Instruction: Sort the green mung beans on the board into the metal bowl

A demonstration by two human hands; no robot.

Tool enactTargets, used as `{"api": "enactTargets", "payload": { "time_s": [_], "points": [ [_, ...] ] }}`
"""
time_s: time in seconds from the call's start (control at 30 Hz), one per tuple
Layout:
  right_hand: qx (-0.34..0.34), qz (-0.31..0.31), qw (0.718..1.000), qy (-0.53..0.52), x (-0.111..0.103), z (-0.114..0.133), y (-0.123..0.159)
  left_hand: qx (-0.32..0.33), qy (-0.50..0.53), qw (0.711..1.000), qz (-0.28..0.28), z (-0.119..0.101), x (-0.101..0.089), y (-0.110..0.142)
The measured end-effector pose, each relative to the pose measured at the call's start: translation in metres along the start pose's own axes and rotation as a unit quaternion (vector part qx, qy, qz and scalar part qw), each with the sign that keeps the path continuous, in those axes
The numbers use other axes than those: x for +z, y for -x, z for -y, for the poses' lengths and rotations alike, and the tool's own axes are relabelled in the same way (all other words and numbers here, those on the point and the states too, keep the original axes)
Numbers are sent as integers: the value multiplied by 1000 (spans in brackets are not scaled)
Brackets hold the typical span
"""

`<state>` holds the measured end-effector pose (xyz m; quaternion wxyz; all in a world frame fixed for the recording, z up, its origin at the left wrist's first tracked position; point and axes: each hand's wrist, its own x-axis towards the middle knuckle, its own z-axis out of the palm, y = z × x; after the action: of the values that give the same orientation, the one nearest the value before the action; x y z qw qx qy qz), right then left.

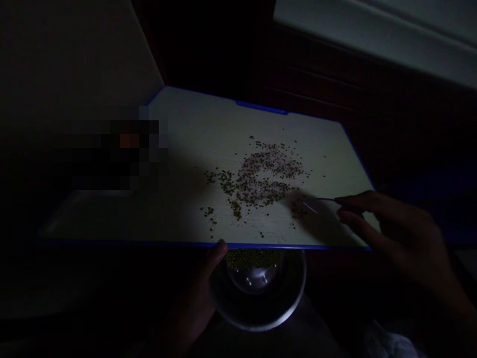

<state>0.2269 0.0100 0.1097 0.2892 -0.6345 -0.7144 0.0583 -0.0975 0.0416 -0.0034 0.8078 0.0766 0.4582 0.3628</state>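
My right hand [395, 228] pinches a thin metal spoon [320, 200] by its handle, low over the right side of a pale, blue-edged tabletop [179, 124]. Small greenish seeds, like mung beans [268, 169], lie scattered across the middle of the top, left of the spoon's tip. My left hand [201, 288] is at the near edge, its thumb up against the blue rim and its fingers mostly hidden in the dark. It appears to hold the left side of a shiny metal bowl [261, 325], which sits just below that edge with more green beans inside.
The room is very dark. A blurred-out patch [122, 154] covers the left part of the tabletop. A pale wall or panel [74, 49] rises at the upper left, and a light ledge [372, 35] runs across the upper right. Whitish crumpled material [391, 343] lies at the lower right.
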Motion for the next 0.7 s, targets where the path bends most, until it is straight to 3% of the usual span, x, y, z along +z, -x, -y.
{"api": "enactTargets", "payload": {
  "time_s": [0.13,0.23,0.37,0.5,0.6,0.7],
  "points": [
    [43,-15,999,-4,6,-7,16,-41,-16,999,-27,6,-7,-15],
    [18,2,998,-57,20,6,26,-38,-25,997,-61,6,-8,-19],
    [-33,23,993,-112,47,31,29,-48,-8,997,-61,4,-3,-15],
    [-54,9,990,-129,66,44,20,-41,28,992,-119,3,4,-6],
    [-60,14,992,-114,71,46,12,-47,53,997,-38,6,4,-4],
    [-54,22,994,-89,71,47,6,-54,59,997,-21,11,0,-5]
  ]
}}
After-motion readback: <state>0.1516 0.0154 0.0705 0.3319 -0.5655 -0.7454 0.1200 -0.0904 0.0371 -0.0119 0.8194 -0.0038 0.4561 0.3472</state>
